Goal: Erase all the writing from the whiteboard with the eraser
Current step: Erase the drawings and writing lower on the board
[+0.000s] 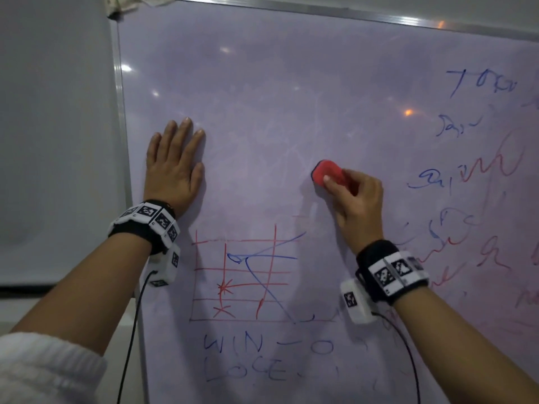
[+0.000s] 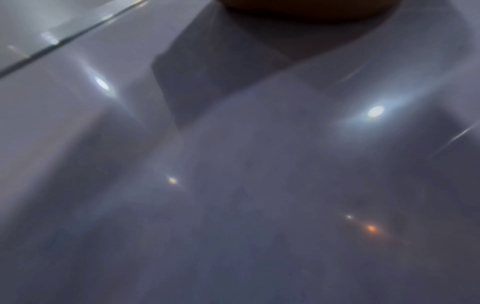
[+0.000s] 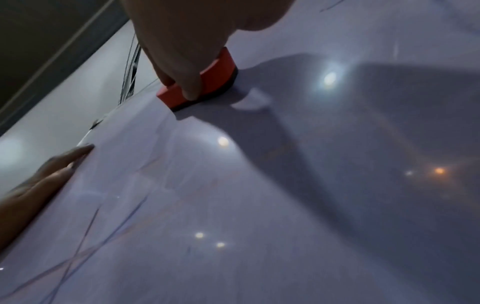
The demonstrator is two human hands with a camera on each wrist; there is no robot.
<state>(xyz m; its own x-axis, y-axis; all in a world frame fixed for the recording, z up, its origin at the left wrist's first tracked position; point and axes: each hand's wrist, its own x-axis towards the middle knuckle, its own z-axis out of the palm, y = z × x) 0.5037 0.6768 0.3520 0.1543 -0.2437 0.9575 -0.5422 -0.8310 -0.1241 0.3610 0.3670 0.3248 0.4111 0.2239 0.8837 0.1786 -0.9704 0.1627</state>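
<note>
The whiteboard (image 1: 262, 97) fills the head view; its upper middle shows only faint smears. My right hand (image 1: 354, 199) grips a red eraser (image 1: 328, 173) with a dark felt base and holds it flat against the board at centre. In the right wrist view the eraser (image 3: 215, 82) sits under my fingers (image 3: 192, 82). My left hand (image 1: 173, 167) lies flat on the board near its left edge, fingers straight. A red grid with blue lines (image 1: 248, 275) sits below the hands, blue words (image 1: 262, 357) under it, and blue and red scribbles (image 1: 481, 170) down the right side.
The board's metal frame (image 1: 121, 112) runs down the left and along the top (image 1: 379, 20). A grey wall (image 1: 55, 126) lies to the left. Wrist camera cables (image 1: 131, 330) hang from both forearms. Ceiling lights reflect on the glossy surface (image 2: 375, 112).
</note>
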